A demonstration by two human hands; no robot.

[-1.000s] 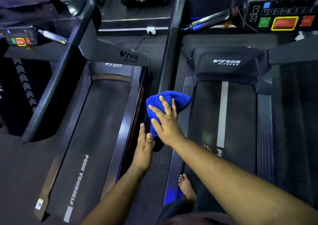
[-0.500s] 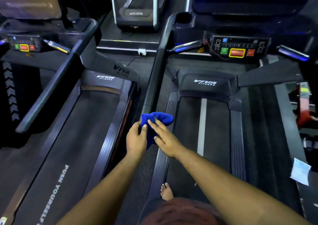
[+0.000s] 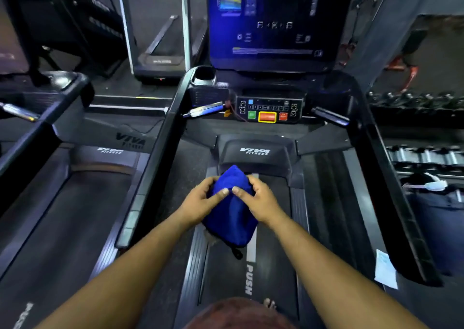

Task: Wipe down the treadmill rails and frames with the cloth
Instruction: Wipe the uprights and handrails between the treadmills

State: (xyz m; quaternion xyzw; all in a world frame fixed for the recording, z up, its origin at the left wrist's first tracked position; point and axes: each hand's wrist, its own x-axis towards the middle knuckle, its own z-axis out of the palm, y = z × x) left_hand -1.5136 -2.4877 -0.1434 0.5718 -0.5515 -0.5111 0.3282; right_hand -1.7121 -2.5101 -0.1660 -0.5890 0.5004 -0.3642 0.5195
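Our fingers (image 3: 205, 183) curl round the blue cloth (image 3: 232, 211) from both sides, and our two thumbs meet tip to tip on its top fold, pinching the fabric between them. Our left hand (image 3: 200, 203) grips the cloth's left edge and our right hand (image 3: 261, 203) grips its right edge, so the bunched cloth hangs in the air between them, above the front of the treadmill belt (image 3: 226, 273) and just short of the motor cover (image 3: 254, 154) marked VIVA FITNESS. The left handrail (image 3: 160, 157) runs down beside our left forearm, apart from the cloth; the right handrail (image 3: 384, 178) slopes down well to the right. Ahead sit the control panel (image 3: 270, 108) with its green, orange and red buttons and, above it, the lit screen (image 3: 272, 19). A second treadmill (image 3: 75, 203) stands to our left.
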